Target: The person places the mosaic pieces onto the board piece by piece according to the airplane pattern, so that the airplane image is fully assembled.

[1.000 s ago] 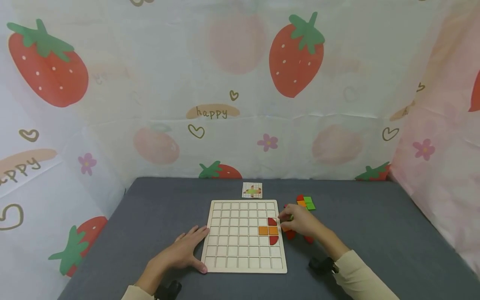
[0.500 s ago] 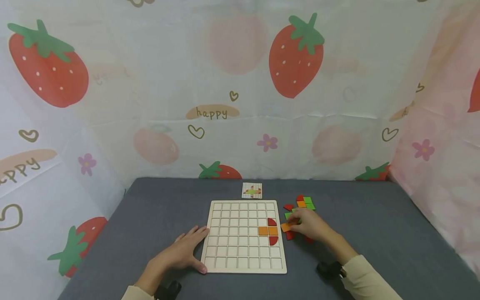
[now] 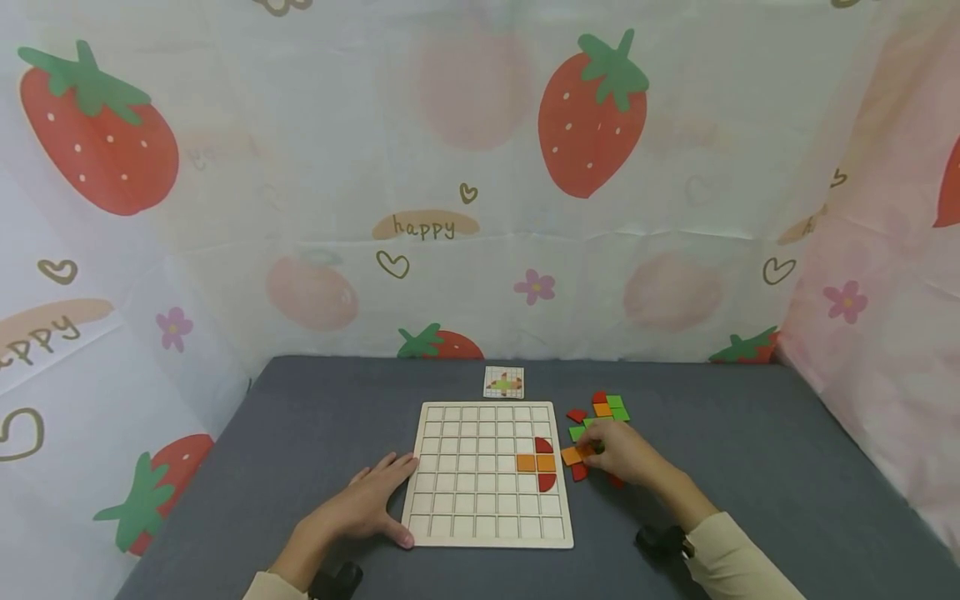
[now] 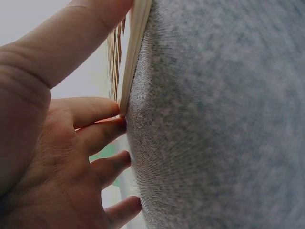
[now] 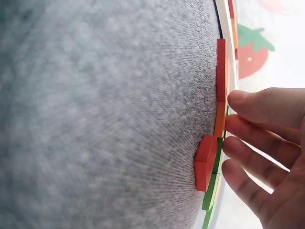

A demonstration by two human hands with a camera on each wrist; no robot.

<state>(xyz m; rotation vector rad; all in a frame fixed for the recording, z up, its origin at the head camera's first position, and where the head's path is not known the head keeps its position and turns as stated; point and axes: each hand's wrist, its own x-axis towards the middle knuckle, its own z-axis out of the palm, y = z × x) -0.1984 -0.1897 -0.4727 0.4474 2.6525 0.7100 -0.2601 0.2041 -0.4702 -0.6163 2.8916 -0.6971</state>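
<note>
Pale, matt, unvarnished wooden grid board (image 3: 487,475) at lower centre. Grey tabletop (image 3: 750,467) covered in coarse, fuzzy woven cloth. Small orange, red and green tiles (image 3: 600,417), smooth painted wood, lower right. Thin wrinkled strawberry-print backdrop sheet (image 3: 480,167) above.

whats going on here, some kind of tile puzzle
A person is filling a wooden grid board with coloured tiles. Four are already in, two orange squares between two red curved pieces. The left hand rests flat against the board's left edge. The right hand touches an orange tile among the loose pieces on the grey table. A small pattern card lies behind the board.
</note>
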